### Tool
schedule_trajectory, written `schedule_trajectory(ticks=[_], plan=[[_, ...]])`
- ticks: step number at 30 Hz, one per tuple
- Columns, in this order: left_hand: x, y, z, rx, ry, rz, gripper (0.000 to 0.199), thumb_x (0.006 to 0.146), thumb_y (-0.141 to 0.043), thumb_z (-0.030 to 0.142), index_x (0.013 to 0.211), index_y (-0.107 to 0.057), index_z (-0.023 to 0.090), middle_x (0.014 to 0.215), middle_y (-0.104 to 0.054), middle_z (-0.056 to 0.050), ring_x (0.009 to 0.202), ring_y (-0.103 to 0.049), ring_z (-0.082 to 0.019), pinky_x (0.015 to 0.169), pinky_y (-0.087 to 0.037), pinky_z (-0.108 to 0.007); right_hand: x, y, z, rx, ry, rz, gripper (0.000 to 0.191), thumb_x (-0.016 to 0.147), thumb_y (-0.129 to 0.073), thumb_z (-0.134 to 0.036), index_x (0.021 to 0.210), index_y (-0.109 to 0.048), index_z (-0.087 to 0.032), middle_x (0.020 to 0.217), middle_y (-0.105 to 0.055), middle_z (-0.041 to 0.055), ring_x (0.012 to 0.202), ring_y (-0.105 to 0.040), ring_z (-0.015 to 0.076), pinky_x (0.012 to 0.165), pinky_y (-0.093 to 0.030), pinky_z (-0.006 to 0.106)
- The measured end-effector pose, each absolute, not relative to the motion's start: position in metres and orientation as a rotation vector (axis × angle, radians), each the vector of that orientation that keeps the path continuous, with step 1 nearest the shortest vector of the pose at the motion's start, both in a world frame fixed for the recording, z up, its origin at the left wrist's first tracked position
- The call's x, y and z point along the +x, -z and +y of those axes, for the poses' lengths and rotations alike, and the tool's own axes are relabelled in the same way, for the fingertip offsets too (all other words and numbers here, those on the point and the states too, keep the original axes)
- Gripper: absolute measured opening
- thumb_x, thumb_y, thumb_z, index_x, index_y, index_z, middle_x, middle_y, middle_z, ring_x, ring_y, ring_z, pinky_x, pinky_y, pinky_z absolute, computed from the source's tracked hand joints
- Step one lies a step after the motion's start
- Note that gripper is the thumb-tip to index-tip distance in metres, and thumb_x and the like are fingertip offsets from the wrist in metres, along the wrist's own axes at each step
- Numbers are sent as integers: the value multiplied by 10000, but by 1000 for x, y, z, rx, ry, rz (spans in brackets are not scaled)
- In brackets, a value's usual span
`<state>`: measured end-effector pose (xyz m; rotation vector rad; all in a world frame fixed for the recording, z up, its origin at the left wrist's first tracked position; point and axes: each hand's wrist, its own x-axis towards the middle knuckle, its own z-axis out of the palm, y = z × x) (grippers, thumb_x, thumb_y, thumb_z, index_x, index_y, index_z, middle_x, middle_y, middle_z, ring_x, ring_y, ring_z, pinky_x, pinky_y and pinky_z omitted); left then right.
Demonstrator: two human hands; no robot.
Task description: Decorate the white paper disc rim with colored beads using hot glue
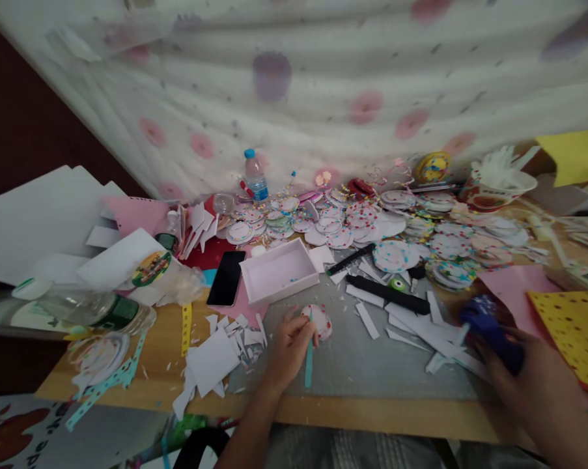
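My left hand [291, 339] is over the grey cutting mat [366, 361], its thumb and fingers pinched on a narrow teal strip [308, 365]. Just beyond the fingertips is a small white paper disc [323, 322] with red dots; the strip crosses its left side. I cannot tell whether the fingers also grip the disc. Far to the right, my right hand [531, 374] is closed around a dark blue object [493, 332], blurred by motion, whose kind I cannot make out. White paper offcuts [425, 335] lie just left of it.
A white open box [280, 270] and a phone [226, 279] lie beyond my left hand. Decorated paper discs [342, 225] pile along the curtain [323, 85]. A black marker-like stick [389, 294] is on the mat. Plastic bottles [93, 306] lie left; yellow dotted paper [572, 332] lies right.
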<state>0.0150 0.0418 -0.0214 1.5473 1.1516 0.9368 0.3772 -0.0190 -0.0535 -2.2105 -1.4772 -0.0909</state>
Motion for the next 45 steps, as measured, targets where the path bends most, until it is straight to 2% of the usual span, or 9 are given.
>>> schedule_trajectory(ticks=[3, 7, 10, 14, 18, 22, 33, 38, 45], plan=[[16, 14, 41, 1557, -969, 1147, 405, 908, -398, 321, 527, -464, 199, 526, -477, 46, 583, -498, -134, 1121, -194, -436, 379, 61, -22, -2213, 305, -1705, 317, 761, -605, -350, 987, -650, -134, 730, -648, 216, 705, -636, 342, 588, -448, 414], [19, 5, 36, 1557, -1055, 1175, 412, 899, -423, 298, 511, -516, 196, 572, -519, 2, 718, -527, -180, 979, -342, -393, 360, 44, -25, -1960, 630, -1659, 293, 810, -555, -384, 1005, -607, -171, 798, -640, 172, 774, -616, 367, 611, -465, 443], [23, 1, 31, 1507, -1106, 1184, 397, 886, -443, 285, 515, -550, 191, 612, -540, -21, 768, -532, -199, 827, -391, -342, 321, 20, -25, -1602, 514, -1723, 246, 809, -613, -295, 1016, -560, -172, 895, -626, 159, 857, -605, 330, 749, -486, 462], [32, -6, 23, 1372, -1184, 1195, 379, 882, -460, 288, 536, -579, 187, 599, -549, -18, 749, -546, -193, 761, -394, -312, 254, 2, -21, -1075, 220, -1976, 201, 799, -614, -112, 946, -513, -205, 809, -599, 62, 732, -565, 201, 644, -471, 336], [44, -21, 13, 1322, -1192, 1216, 347, 852, -492, 279, 538, -602, 181, 609, -554, -15, 718, -547, -180, 732, -398, -303, 204, -4, -8, -731, 114, -2178, 168, 852, -505, -49, 946, -511, -189, 824, -635, 61, 747, -541, 189, 694, -456, 355], [51, -30, 9, 1432, -1212, 1321, 318, 797, -512, 271, 491, -523, 188, 562, -489, -3, 661, -502, -174, 679, -372, -312, 184, -14, 10, -566, 224, -2197, 242, 928, -338, -60, 816, -510, -188, 624, -548, 25, 615, -457, 172, 593, -385, 315], [54, -31, 35, 1792, -1085, 1592, 377, 823, -510, 197, 457, -417, 183, 505, -432, 10, 604, -472, -156, 593, -324, -286, 190, -5, 41, -629, 269, -2161, 178, 904, -418, -54, 820, -500, -188, 619, -519, 15, 607, -415, 169, 582, -324, 314], [60, -34, 58, 2013, -1033, 1617, 420, 854, -519, 199, 442, -440, 182, 482, -454, 0, 575, -496, -151, 567, -335, -278, 197, 10, 60, -692, -65, -2025, 199, 846, -517, -55, 764, -466, -229, 616, -474, -20, 591, -399, 156, 564, -307, 307], [21, -14, 77, 2131, -1258, 1403, 235, 923, -441, 177, 811, -647, 162, 684, -606, -37, 637, -560, -151, 634, -415, -280, 195, 27, 71, -932, -427, -1519, 265, 869, -418, -34, 824, -284, -258, 664, -287, -59, 551, -310, 132, 491, -260, 260]])
